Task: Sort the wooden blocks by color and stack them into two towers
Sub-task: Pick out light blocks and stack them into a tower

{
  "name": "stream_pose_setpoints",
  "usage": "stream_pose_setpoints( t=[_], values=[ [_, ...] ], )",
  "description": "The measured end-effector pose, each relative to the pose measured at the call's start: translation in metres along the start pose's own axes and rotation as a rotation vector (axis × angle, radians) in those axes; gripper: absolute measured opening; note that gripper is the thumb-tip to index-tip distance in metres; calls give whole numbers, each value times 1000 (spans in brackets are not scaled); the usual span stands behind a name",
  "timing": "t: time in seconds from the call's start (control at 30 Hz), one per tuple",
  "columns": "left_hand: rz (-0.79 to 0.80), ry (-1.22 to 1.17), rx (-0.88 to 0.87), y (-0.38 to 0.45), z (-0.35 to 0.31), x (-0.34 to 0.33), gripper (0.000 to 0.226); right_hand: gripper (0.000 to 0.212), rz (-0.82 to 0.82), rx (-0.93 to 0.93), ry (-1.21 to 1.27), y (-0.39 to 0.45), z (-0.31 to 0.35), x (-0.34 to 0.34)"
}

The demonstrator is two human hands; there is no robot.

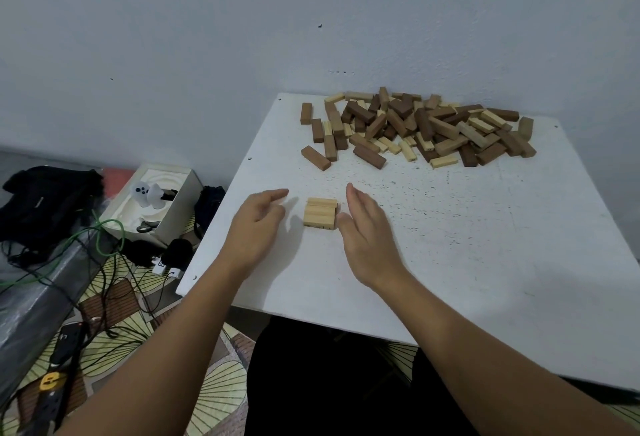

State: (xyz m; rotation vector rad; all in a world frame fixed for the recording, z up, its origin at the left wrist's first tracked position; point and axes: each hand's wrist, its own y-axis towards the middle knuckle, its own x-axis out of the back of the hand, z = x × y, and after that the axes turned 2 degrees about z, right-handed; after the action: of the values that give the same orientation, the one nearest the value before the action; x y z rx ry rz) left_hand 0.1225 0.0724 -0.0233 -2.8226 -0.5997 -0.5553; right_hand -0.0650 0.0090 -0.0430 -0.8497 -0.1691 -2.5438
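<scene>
A low stack of light wooden blocks (320, 213) sits on the white table (450, 245), near its front left. My left hand (258, 224) hovers just left of the stack with fingers loosely curled, holding nothing. My right hand (365, 228) is beside the stack's right side with fingers straight; its thumb lies at or against the stack's lower right corner. A big mixed pile of light and dark brown blocks (419, 127) lies along the far edge of the table.
The wall stands right behind the table. On the floor to the left are an open white box (152, 200) with small items, black bags (48, 200), tangled cables (104, 262) and a power strip (59, 366).
</scene>
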Motion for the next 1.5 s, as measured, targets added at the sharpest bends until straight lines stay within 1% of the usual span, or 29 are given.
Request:
stream_pose_setpoints(
  t=[0.03, 0.1, 0.2, 0.3, 0.53, 0.63, 0.7, 1.07, 1.2, 1.27, 1.37, 1.5],
  values=[
    [-9, 27, -10, -2, 3, 2, 34, 68, -13, 16, -86, 2, -4, 3],
    [4, 56, -19, -5, 7, 3, 36, 70, -17, -4, -148, 4, -11, 5],
    [51, 13, 16, -1, 4, 2, 37, 67, -32, -9, -145, 1, -16, 1],
    [95, 37, 19, 3, 4, 1, 33, 67, -23, -3, -162, -1, -14, 2],
    [105, 28, 37, 5, 5, 1, 32, 68, -9, 17, -195, -1, -15, 0],
    [123, 37, 40, 5, 5, 2, 45, 67, -10, 19, -210, -1, -15, 1],
    [128, 52, 43, 5, 5, 2, 46, 65, -12, 22, -209, -2, -14, 2],
    [153, 80, 38, 9, 9, 2, 50, 63, -37, 24, -179, -2, -15, 2],
    [192, 92, 25, 9, 14, 10, 43, 57, -58, 40, -188, -3, -17, 1],
    [204, 105, 12, 11, 16, 12, 46, 61, -64, 42, -191, -3, -19, 1],
    [186, 106, 11, 10, 15, 11, 49, 67, -56, 43, -204, -1, -22, 1],
    [127, 96, -13, 10, 17, 8, 47, 62, -91, 49, -193, 1, -24, 0]
  ],
)
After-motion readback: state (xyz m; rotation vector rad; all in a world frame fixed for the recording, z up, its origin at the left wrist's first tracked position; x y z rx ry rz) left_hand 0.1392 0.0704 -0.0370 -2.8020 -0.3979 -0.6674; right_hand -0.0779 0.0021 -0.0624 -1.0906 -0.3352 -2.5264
